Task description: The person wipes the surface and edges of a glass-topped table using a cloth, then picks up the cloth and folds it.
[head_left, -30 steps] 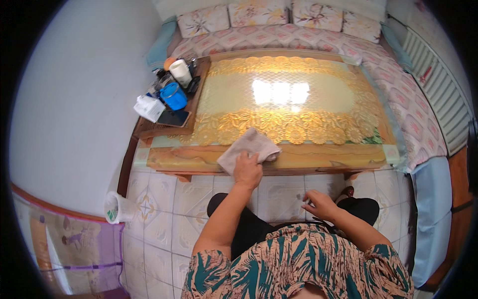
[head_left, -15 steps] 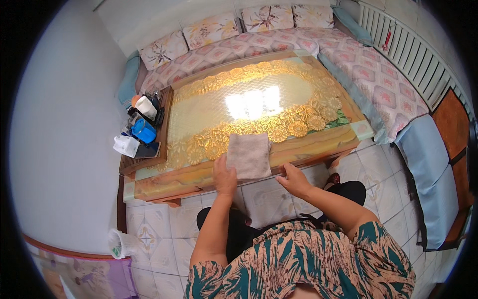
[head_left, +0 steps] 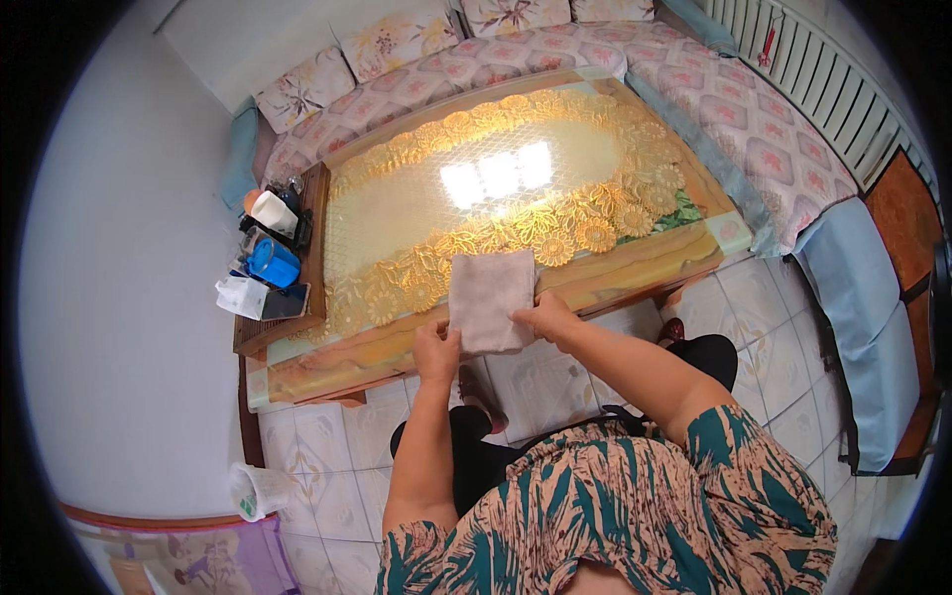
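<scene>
A greyish-pink folded cloth [head_left: 492, 299] lies on the near edge of the table, its lower end reaching past the edge toward me. At the cloth's lower left corner, my left hand [head_left: 436, 351] is closed, with thumb and fingers pinching the fabric. From the other side, my right hand [head_left: 548, 317] grips the cloth's right edge, its thumb lying on top. Under the cloth is the table [head_left: 635, 283], which has a marbled rim and a gold floral lace cover [head_left: 397, 223].
On the table's left end, a wooden tray [head_left: 313, 233] holds a blue cup [head_left: 274, 262], a white tissue pack [head_left: 241, 297] and a dark phone [head_left: 286, 301]. A patterned sofa [head_left: 729, 129] wraps the far and right sides. A white bin [head_left: 260, 492] stands on the tiled floor.
My right hand has moved left onto the cloth's right edge and taken hold. My left hand has slid down slightly to the lower left corner. The view has shifted a little.
</scene>
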`<state>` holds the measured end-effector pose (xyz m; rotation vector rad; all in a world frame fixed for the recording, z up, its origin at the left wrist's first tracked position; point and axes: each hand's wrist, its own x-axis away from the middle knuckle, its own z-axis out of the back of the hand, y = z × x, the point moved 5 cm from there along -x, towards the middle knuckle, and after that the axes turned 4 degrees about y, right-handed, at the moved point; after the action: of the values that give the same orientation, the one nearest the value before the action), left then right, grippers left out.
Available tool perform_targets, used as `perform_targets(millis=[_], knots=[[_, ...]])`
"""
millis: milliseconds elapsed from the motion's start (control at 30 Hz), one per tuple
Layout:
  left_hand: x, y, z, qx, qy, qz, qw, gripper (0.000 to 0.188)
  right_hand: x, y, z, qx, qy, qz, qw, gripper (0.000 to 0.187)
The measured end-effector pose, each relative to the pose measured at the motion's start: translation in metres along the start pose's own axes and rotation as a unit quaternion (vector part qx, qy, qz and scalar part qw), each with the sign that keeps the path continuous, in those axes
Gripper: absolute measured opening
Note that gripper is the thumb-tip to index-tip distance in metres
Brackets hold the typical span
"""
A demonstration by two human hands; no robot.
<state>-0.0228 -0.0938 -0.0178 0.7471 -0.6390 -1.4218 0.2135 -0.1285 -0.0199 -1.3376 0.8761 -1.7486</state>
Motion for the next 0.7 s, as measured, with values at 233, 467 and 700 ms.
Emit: perform_targets(millis=[233,467,700], knots=[[0.008,0.012,0.006,0.052,-0.038,0.017,0.998,0.048,0.005,-0.030,0.003,-0.110,-0.046,0.047,0.992,0.035],[0.044,0.036,0.003,-0.011,-0.093,-0.183,0.979,0.087,0.002,-0.029,0.007,-0.073,0.011,0.018,0.997,0.023],[0.058,0.045,-0.004,-0.121,0.009,-0.227,0.966,0.078,0.006,0.002,0.015,-0.247,-0.006,-0.065,0.967,0.015]])
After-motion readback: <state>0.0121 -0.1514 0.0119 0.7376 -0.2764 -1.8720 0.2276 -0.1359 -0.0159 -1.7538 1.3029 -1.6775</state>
